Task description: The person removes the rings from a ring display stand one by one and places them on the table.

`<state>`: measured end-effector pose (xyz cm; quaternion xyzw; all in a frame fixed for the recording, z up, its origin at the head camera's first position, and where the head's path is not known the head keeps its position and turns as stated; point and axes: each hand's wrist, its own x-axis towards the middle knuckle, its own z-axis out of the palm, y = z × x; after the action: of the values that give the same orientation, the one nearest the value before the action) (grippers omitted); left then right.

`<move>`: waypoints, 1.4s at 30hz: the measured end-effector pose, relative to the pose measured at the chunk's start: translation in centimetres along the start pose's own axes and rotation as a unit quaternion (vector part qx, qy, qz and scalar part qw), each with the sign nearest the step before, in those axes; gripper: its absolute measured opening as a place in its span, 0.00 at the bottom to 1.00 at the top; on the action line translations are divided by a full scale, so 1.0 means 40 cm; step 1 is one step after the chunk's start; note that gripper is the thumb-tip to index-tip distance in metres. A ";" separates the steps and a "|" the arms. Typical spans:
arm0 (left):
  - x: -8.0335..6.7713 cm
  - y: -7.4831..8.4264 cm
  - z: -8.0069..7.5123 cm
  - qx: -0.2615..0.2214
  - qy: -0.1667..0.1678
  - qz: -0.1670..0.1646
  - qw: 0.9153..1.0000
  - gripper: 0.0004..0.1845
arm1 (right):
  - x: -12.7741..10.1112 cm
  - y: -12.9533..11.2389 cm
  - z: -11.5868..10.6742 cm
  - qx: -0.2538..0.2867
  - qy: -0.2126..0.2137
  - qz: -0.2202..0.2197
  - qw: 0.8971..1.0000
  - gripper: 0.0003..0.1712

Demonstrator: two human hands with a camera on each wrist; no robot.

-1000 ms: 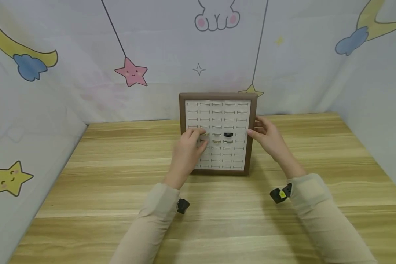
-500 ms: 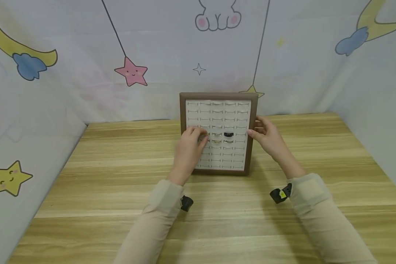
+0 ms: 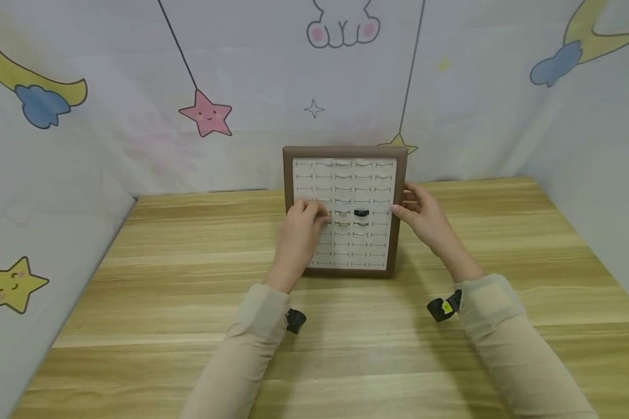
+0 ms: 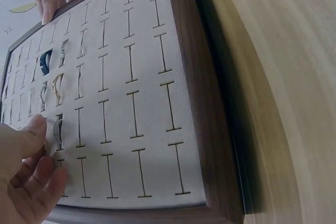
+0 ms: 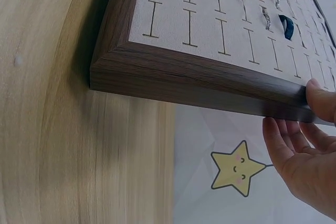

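ring tray [image 3: 290, 174]: dark brown wood-grain frame, matt, with a pale suede-like cloth insert, slotted. rings [image 4: 58, 88] in the slots look like shiny metal, one black ring [image 3: 361, 213] glossy. table [image 3: 162, 262] is light wood-grain, smooth, slight sheen; backdrop [image 3: 241, 70] is printed cloth, matt.

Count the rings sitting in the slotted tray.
5 visible: a dark ring, a silver ring beside it, a gold ring and a pale ring in the next row, and a last ring by the left hand. That hand may hide more.
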<state>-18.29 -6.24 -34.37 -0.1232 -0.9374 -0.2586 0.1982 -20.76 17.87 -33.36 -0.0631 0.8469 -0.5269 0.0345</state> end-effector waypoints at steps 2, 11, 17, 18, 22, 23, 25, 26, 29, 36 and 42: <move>0.001 -0.002 -0.003 -0.003 -0.008 0.004 1.000 0.07 | -0.001 0.000 0.000 0.001 0.000 0.002 1.000 0.39; -0.004 -0.008 -0.022 -0.038 -0.029 0.011 0.999 0.08 | 0.000 -0.001 -0.002 0.001 -0.001 0.004 1.000 0.40; -0.009 -0.020 -0.055 -0.072 -0.005 -0.032 0.997 0.08 | 0.002 0.005 0.001 0.003 -0.002 0.001 1.000 0.39; -0.008 -0.026 -0.063 -0.074 0.005 -0.042 0.996 0.08 | 0.002 0.006 0.001 0.002 -0.001 0.000 1.000 0.39; -0.006 -0.062 -0.094 -0.079 0.056 -0.085 0.992 0.11 | 0.002 0.005 0.002 0.000 0.001 -0.003 1.000 0.39; -0.007 -0.074 -0.100 -0.081 0.065 -0.099 0.990 0.12 | 0.002 0.005 0.001 -0.001 0.001 -0.003 1.000 0.39; -0.012 -0.102 -0.110 -0.084 0.078 -0.126 0.985 0.14 | 0.001 0.004 0.001 -0.002 0.000 -0.003 1.000 0.39; -0.015 -0.117 -0.114 -0.083 0.080 -0.137 0.984 0.15 | 0.002 0.004 0.001 -0.002 0.000 -0.003 1.000 0.39; -0.027 -0.163 -0.116 -0.073 0.076 -0.160 0.981 0.16 | 0.000 0.004 0.000 -0.003 -0.001 -0.002 1.000 0.39; -0.061 -0.245 -0.103 -0.054 0.033 -0.222 0.973 0.17 | -0.003 0.004 0.000 -0.001 0.000 0.001 1.000 0.39; -0.083 -0.291 -0.099 -0.042 -0.004 -0.270 0.962 0.18 | -0.001 0.005 0.002 0.000 0.002 -0.003 1.000 0.38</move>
<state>-17.98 -18.50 -37.76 0.1250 -0.9249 -0.3411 0.1122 -20.74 17.91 -33.59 -0.0650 0.8469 -0.5269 0.0315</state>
